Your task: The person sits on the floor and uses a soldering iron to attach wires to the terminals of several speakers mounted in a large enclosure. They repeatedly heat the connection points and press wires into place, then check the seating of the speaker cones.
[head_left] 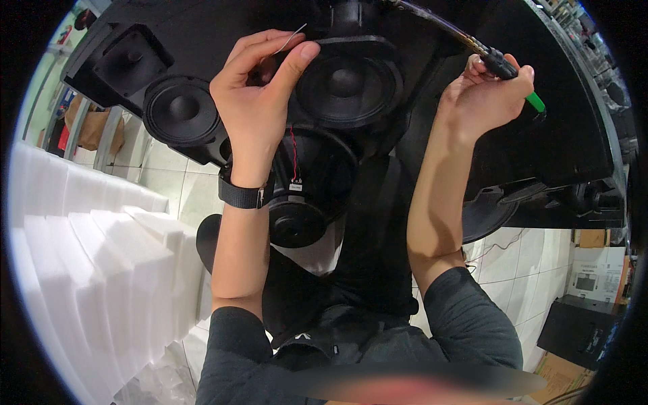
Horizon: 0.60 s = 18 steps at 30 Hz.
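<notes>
My left hand (260,84) is raised over the black speakers, thumb and forefinger pinching a thin silvery solder wire (291,37). In my right hand (482,101) is a soldering iron (501,66) with a black grip and a green end. Its metal shaft slants up and left to the top edge, where the tip is cut off. Just right of my left hand lies a round black speaker driver (344,84), and another driver (181,108) sits to its left. Below them, a larger driver (324,158) has a red wire (295,152) running to a small white label.
A big black cabinet panel (560,135) spans the right side. Stacked white foam sheets (101,270) stand at the left. Cardboard boxes (597,273) and a black box (577,331) sit at the right on the tiled floor (520,290). My legs are beneath the speakers.
</notes>
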{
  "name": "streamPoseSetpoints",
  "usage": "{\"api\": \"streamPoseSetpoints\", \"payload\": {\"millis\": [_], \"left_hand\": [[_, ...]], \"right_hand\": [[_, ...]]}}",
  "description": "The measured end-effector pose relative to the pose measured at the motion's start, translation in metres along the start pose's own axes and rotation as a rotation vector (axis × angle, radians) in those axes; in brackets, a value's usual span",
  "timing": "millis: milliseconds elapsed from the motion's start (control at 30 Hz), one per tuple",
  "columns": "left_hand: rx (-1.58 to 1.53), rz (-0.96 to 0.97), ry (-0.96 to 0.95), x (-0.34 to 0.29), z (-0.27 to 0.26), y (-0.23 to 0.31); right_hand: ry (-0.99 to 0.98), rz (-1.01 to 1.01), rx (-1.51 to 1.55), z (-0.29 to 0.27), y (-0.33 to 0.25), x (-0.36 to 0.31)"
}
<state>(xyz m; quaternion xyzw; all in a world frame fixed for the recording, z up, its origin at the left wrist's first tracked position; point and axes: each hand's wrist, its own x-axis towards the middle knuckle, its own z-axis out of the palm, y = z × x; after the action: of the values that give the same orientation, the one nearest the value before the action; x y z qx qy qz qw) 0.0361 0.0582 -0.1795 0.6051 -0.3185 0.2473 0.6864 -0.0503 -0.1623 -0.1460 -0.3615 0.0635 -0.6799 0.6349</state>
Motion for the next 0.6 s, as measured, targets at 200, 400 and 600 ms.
{"api": "streamPoseSetpoints", "payload": {"millis": [200,400,600], "left_hand": [[0.035,-0.047,0.010,-0.004,-0.004,0.007],[-0.006,-0.118,0.052,-0.020,-0.027,0.026],[0.058,-0.216,0.072,-0.035,-0.039,0.036]], "right_hand": [[0.005,0.051,0.049,-0.001,0.001,-0.002],[0.029,0.065,0.051,-0.006,0.000,-0.004],[0.041,0.083,0.067,-0.003,0.003,-0.005]]}}
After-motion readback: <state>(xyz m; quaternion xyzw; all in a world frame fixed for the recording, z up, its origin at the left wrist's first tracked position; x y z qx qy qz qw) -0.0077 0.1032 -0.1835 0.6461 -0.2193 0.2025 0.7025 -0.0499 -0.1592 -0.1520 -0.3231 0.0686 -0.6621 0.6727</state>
